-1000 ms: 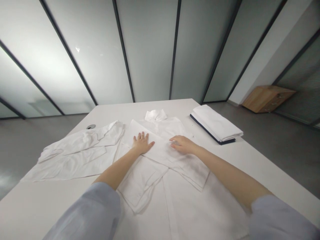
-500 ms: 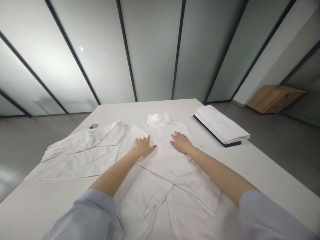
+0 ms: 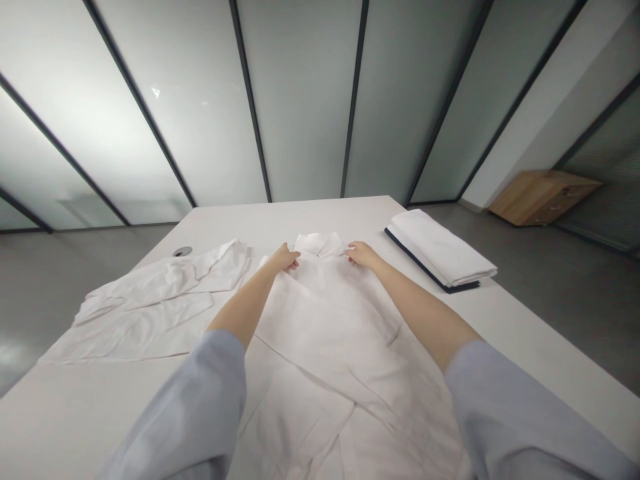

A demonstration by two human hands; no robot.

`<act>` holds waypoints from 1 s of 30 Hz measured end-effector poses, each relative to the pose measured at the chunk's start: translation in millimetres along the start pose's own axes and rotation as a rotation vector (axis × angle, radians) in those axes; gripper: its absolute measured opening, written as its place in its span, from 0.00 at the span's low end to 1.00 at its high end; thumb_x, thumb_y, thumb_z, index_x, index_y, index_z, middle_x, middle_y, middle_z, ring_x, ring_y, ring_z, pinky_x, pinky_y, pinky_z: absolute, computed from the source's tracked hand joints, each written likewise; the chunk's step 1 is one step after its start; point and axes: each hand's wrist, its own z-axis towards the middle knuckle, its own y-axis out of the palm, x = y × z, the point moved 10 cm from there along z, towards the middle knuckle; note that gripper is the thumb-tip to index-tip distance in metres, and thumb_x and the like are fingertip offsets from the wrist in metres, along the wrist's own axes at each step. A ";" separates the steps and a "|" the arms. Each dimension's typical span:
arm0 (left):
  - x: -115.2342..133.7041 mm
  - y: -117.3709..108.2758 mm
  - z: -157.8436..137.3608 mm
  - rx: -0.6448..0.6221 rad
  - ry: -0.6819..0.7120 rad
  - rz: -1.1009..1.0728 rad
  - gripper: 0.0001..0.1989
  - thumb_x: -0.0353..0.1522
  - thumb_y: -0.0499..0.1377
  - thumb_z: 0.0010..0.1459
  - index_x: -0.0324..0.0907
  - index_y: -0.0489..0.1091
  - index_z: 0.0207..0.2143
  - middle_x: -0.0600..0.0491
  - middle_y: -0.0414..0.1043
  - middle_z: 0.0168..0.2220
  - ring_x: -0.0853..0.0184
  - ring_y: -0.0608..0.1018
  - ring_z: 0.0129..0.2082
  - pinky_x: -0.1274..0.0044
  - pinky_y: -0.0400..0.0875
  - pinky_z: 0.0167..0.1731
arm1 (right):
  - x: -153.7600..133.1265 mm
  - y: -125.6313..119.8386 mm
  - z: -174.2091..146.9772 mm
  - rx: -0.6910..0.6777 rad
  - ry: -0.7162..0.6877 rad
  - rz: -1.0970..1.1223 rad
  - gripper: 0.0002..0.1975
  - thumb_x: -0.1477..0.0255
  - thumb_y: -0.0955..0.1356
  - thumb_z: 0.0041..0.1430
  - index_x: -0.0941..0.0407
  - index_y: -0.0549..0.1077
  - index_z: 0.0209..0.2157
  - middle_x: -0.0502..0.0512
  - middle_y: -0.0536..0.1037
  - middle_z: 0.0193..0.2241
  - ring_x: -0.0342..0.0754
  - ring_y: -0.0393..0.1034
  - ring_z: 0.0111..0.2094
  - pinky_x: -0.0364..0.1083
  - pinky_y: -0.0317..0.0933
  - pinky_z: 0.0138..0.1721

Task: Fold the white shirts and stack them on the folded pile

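A white shirt point(image 3: 320, 313) lies lengthwise in front of me on the table, its collar point(image 3: 320, 245) at the far end and its lower part towards me. My left hand point(image 3: 286, 258) is closed on the shirt's shoulder, just left of the collar. On the other side, my right hand point(image 3: 361, 255) pinches the opposite shoulder beside the collar. The cloth between my hands looks slightly raised. Folds cross the shirt's middle, and part of the button placket shows near the bottom edge of the view.
Another white garment point(image 3: 160, 307) lies rumpled on the left of the white table point(image 3: 225, 220). At the right, folded white cloth point(image 3: 443, 247) rests on a dark flat piece point(image 3: 463, 287). A round grommet point(image 3: 183, 251) sits at the left edge. A wooden cabinet point(image 3: 540, 193) stands beyond.
Both hands have moved away from me, from lying flat on the shirt's upper part to gripping its shoulders by the collar. The shirt's upper part has lifted a little.
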 end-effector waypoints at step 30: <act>20.8 5.4 -40.5 0.483 0.349 0.592 0.22 0.36 0.51 0.61 0.46 0.61 0.57 0.44 0.68 0.55 0.55 0.68 0.57 0.66 0.61 0.54 | -10.7 0.4 -21.3 0.520 -0.289 -0.338 0.17 0.71 0.62 0.59 0.59 0.73 0.48 0.66 0.72 0.50 0.59 0.61 0.53 0.53 0.53 0.53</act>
